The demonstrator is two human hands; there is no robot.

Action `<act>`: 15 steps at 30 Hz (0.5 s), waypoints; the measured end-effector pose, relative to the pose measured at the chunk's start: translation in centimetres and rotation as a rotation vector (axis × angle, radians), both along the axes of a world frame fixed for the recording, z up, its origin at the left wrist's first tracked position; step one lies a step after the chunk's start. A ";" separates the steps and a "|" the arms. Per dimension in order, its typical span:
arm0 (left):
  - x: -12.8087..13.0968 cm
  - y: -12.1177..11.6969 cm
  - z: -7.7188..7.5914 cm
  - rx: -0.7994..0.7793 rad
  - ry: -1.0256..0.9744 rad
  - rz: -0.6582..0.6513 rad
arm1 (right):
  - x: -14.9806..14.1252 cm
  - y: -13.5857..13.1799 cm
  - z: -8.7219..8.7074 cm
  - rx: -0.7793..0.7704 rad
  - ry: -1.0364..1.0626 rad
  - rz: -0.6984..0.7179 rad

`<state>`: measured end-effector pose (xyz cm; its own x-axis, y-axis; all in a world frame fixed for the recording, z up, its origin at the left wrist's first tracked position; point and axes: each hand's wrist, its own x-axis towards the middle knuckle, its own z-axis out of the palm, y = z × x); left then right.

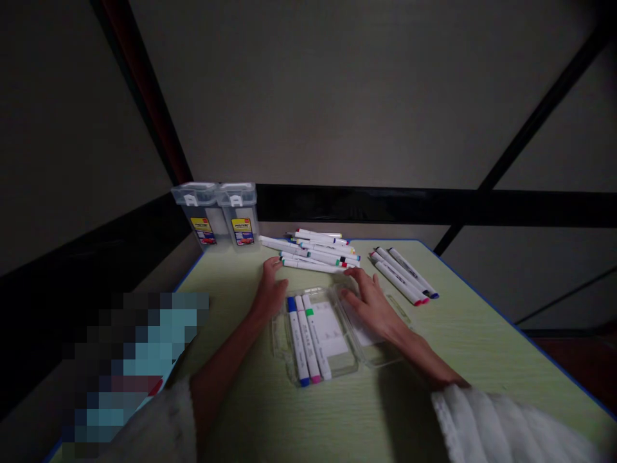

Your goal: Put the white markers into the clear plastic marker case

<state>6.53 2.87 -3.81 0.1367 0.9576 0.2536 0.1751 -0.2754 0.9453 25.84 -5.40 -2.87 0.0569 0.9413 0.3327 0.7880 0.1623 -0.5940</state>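
Observation:
My left hand [271,292] reaches to the near left end of a pile of white markers [321,251]. Its thumb and index finger are apart, with the fingertips close to a marker's end; contact is unclear. My right hand [373,307] hovers over the lid side of an opened clear plastic case [348,372], fingers apart and fingertips near the right end of the closest marker [313,265]. Side by side in the case's left half lie a blue-ended marker [299,347], a pink-ended marker [311,347] and a green-banded marker [319,341]. A white paper insert [331,328] shows beside them.
Two lidded clear plastic boxes [205,222] with yellow labels stand at the table's back left. Three thicker markers [402,276] with red and blue ends lie to the right. The pale green table [472,347] has a blue edge and meets a wall behind. A pixelated patch covers the lower left.

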 end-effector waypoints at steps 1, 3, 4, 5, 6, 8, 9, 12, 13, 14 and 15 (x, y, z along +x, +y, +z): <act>-0.1 -0.2 0.0 0.013 -0.007 0.010 | 0.1 -0.2 0.1 0.000 0.018 0.006; -0.3 -0.6 0.0 0.029 -0.034 0.023 | 0.3 -0.6 0.3 -0.003 0.054 0.021; -0.4 -0.8 -0.1 0.025 -0.053 0.021 | 0.5 -0.8 0.4 -0.006 0.070 0.031; -0.5 -1.0 -0.1 0.016 -0.074 0.012 | 0.7 -1.1 0.5 -0.008 0.084 0.042; -0.5 -1.2 0.0 0.005 -0.096 -0.003 | 0.8 -1.4 0.6 -0.008 0.093 0.052; -0.5 -1.6 0.1 -0.018 -0.126 -0.040 | 1.2 -1.9 0.7 0.000 0.107 0.064; -0.4 -1.7 0.2 -0.037 -0.133 -0.056 | 1.3 -2.1 0.8 0.005 0.114 0.064; -0.3 -1.7 0.3 -0.114 -0.133 -0.065 | 1.6 -2.4 0.9 0.021 0.132 0.061; -0.3 -1.7 0.3 -0.141 -0.130 -0.058 | 1.6 -2.5 0.8 0.024 0.130 0.065; -0.3 -1.6 0.2 -0.160 -0.127 -0.050 | 1.6 -2.5 0.8 0.023 0.114 0.071; -0.3 -1.5 0.1 -0.170 -0.122 -0.046 | 1.5 -2.6 0.7 0.023 0.085 0.075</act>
<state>6.28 1.40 -3.72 0.1597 0.9814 0.1063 0.0472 -0.1152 0.9922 27.36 -8.02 -2.14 0.0158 0.9363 0.3509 0.7203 0.2327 -0.6534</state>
